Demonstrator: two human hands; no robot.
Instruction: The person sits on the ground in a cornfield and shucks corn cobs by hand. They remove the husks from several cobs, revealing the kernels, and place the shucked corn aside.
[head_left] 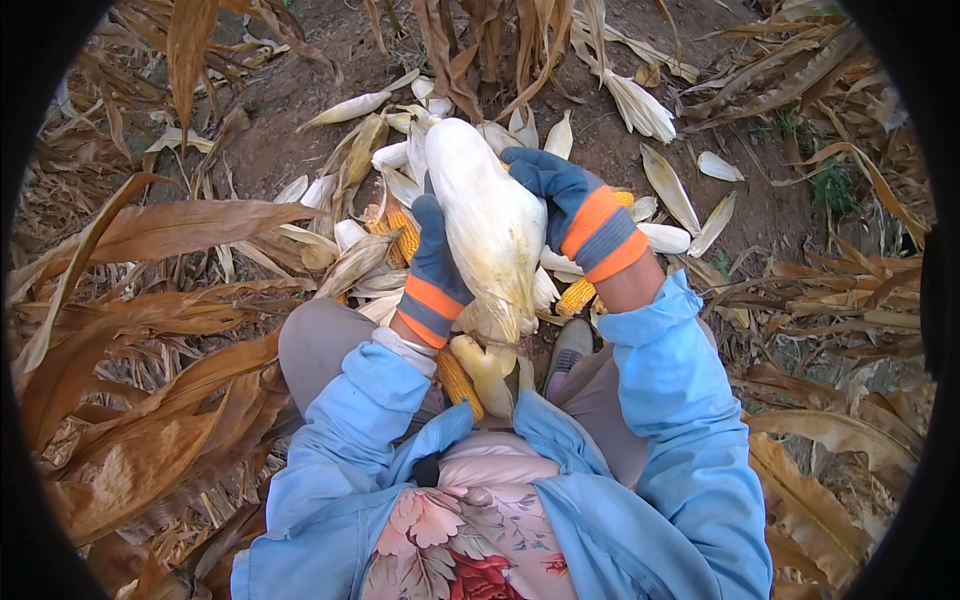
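A large ear of corn in its pale husk is held up between my hands, its tip pointing away and its ragged, yellowish end toward me. My left hand, in a dark blue glove with an orange-striped cuff, grips its left side; the fingers are partly hidden behind it. On the upper right, my right hand in a matching glove has its fingers bent against the husk. Below lie bare yellow cobs: a corn cob near my left hand and another cob under my right wrist.
Loose pale husks are scattered over brown soil. A yellow cob lies between my knees beside a shoe. Dry corn stalks stand just ahead, and long brown leaves crowd the left and right.
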